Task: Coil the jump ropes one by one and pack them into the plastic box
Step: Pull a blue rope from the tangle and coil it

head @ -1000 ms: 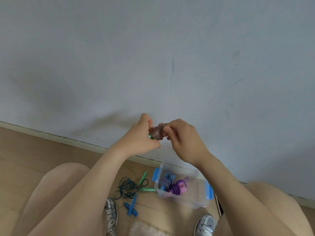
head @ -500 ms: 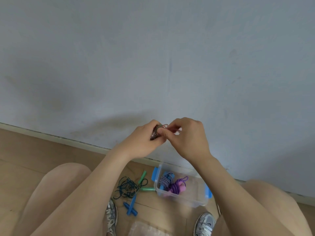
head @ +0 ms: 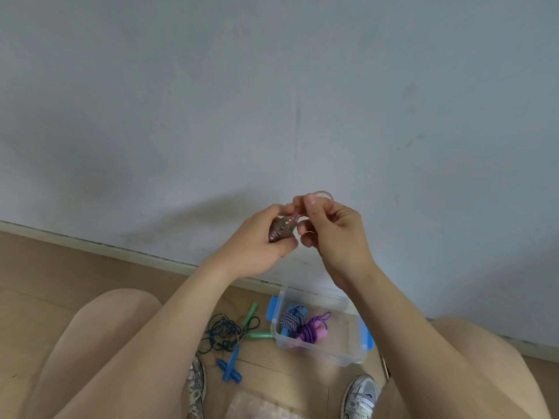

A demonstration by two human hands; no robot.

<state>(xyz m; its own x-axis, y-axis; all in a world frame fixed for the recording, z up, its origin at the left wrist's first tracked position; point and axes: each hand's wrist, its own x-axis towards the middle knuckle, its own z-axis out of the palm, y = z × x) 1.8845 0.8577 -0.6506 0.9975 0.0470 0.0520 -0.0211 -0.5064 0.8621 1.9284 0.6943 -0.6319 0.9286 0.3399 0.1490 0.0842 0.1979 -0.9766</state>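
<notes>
Grey wall (head: 272, 86) fills most of your view, and below it one pale baseboard (head: 90, 244) meets the wooden floor (head: 60, 282). Your two bare legs (head: 106, 343) come in from the lower corners. Two grey shoes (head: 361, 394) stand on the floor, one by each leg.

Near the baseboard stands one clear plastic box (head: 341, 355), open, with two blue latches (head: 272, 309), one at each short end. Inside it lie two coiled ropes, touching each other: one striped rope (head: 290, 320), blue and white, and one purple rope (head: 311, 331). One clear lid (head: 260, 406) lies at the bottom edge, partly cut off.

Just left of the box, one dark rope tangle (head: 223, 332) lies loose on the floor. Two green handles (head: 250, 313) and two blue handles (head: 231, 365) lie at it, so I cannot tell if it is one rope or two.

You hold your two hands up in front of the wall, close together. The grip of your left hand (head: 260, 246) is clamped around one pink jump rope (head: 279, 229), wound into a tight bundle with a little green showing. The grip of your right hand (head: 335, 234) pinches one loose loop (head: 323, 193) of the same rope, which stands above your fingers.
</notes>
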